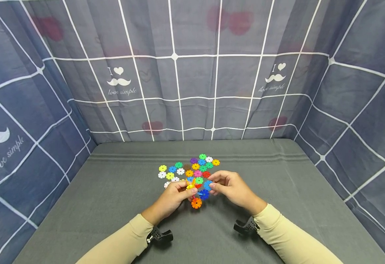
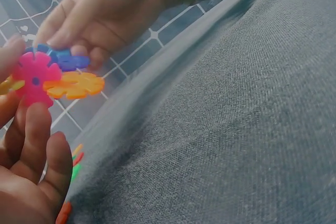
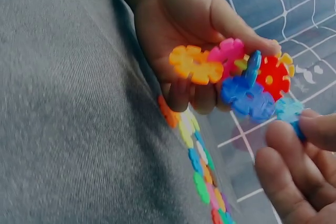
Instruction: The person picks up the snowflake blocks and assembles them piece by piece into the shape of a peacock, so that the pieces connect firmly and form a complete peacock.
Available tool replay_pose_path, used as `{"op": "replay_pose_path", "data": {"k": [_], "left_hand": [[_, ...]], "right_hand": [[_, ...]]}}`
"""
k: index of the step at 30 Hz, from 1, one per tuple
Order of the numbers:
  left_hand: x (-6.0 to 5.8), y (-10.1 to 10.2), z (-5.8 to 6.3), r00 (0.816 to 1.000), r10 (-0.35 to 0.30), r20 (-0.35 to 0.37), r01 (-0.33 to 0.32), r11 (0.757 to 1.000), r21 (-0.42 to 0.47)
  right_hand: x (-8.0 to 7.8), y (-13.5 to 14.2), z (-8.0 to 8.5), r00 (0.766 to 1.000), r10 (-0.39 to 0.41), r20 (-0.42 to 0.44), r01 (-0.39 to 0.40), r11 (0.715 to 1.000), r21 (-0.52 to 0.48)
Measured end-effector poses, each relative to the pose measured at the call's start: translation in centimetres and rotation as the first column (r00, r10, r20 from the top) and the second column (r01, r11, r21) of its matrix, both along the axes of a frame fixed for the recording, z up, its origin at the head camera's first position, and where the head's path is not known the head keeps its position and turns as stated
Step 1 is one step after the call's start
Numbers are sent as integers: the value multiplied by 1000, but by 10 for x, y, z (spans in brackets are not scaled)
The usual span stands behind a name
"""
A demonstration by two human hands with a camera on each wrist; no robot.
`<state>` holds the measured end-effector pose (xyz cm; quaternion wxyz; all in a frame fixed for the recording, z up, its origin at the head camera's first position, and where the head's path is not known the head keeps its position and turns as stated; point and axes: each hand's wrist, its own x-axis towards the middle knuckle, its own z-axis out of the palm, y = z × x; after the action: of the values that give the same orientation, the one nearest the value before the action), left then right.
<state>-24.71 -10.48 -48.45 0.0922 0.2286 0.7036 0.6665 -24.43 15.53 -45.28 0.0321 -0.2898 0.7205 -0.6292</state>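
Note:
Above the grey table (image 1: 278, 183) my left hand (image 1: 186, 188) grips a small cluster of joined plastic snowflake discs (image 1: 197, 194). In the right wrist view the cluster shows an orange disc (image 3: 194, 64), a pink disc (image 3: 228, 53), a red disc (image 3: 273, 74) and a dark blue disc (image 3: 247, 95). My right hand (image 1: 213, 185) pinches a light blue disc (image 3: 289, 110) that touches the dark blue one at the cluster's edge. The left wrist view shows the pink disc (image 2: 34, 77) and orange disc (image 2: 73, 85) against my left fingers (image 2: 37, 140).
Several loose coloured discs (image 1: 189, 167) lie flat on the table just beyond my hands. Checked blue cloth walls (image 1: 192, 91) close in the back and both sides. Grey cloth stretches bare to the left and right of my arms.

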Motion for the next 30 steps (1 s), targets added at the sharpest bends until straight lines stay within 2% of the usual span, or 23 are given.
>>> {"op": "replay_pose_path", "data": {"k": [6,12,16,22,30], "left_hand": [[1,1,0,999,-38,-16,38,999,0],[2,1,0,997,-61,-44,61,998,-7],[3,0,1,993,-65,-102,65,998,-8],[3,1,-1,982,-68,-175,68,998,-3],[4,2,-2,981,-76,-180,80,997,19]], "right_hand": [[5,-2,3,995,-70,-72,69,997,-27],[8,-5,5,992,-37,-123,34,999,-31],[10,-6,7,991,-28,-130,25,999,-26],[14,-9,5,991,-64,-115,62,998,-25],[20,-14,4,994,-81,-78,79,996,-34]]}}
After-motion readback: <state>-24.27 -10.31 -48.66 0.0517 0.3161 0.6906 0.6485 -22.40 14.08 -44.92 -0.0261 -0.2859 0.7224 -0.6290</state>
